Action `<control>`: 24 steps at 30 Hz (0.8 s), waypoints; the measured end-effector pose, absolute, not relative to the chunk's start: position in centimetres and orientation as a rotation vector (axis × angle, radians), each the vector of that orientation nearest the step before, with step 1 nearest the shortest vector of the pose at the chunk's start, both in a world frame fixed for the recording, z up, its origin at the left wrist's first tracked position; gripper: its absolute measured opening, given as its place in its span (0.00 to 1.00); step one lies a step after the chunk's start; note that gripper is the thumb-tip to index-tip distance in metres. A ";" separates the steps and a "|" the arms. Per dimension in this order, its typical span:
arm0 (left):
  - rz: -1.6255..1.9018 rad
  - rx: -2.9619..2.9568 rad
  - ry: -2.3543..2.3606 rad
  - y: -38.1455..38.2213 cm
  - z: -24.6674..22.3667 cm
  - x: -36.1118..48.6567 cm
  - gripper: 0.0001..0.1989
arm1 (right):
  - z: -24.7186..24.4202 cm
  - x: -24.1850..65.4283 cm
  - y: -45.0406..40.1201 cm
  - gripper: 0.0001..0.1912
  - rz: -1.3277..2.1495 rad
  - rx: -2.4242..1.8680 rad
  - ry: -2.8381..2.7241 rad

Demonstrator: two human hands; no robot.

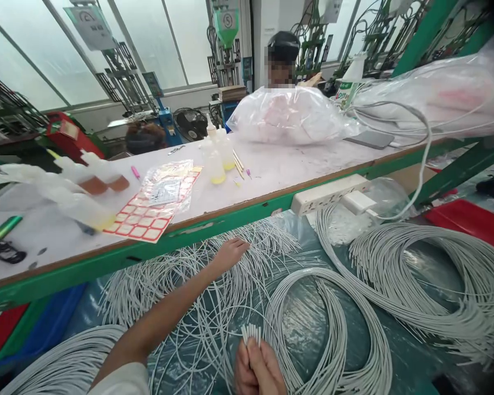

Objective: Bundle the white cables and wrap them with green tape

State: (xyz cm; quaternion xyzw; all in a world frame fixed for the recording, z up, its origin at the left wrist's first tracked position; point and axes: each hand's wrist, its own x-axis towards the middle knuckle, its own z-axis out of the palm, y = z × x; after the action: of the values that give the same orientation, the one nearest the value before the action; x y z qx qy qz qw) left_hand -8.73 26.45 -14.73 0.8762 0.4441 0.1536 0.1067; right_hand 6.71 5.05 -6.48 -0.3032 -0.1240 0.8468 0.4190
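Observation:
My left hand (231, 253) reaches out over a tangled pile of thin white cables (148, 282) beside the green table edge. Its fingers are pressed together among the strands; what they grip is too small to make out. At the bottom centre, my right hand (257, 365) is closed round a small bundle of white cables (251, 331), whose ends stick up above the thumb. Just right of it lies a coiled cable bundle (374, 340), and a larger coil (448, 241) lies farther right.
The raised table (271, 173) has a green edge and holds glue bottles (216, 164), label sheets (142, 216) and a plastic bag (290, 118). A power strip (321, 197) is on its edge. A person (282, 63) is behind. Another coil (66, 359) lies lower left.

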 end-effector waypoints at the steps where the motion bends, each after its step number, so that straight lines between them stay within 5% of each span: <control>1: 0.497 2.589 1.309 24.9 -14.0 -8.7 0.15 | -6.2 6.9 5.0 0.30 2.123 -0.730 -0.334; 10: 0.629 1.940 1.493 16.3 -10.6 -9.6 0.19 | -6.2 7.4 3.6 0.27 2.029 -0.676 -0.531; 18: 0.886 1.456 1.921 22.8 -13.7 -15.4 0.25 | -7.0 6.6 2.9 0.27 2.067 -0.637 -0.546; 24: 0.715 1.273 1.982 28.9 -15.3 -17.1 0.21 | -7.0 6.4 4.3 0.26 2.051 -0.667 -0.429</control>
State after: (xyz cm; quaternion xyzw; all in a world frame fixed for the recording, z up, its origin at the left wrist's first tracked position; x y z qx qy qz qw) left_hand -17.09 28.88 -15.34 0.4877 0.7589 0.2739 0.3334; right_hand 6.42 4.33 -6.96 -0.2704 -0.1737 0.8310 0.4541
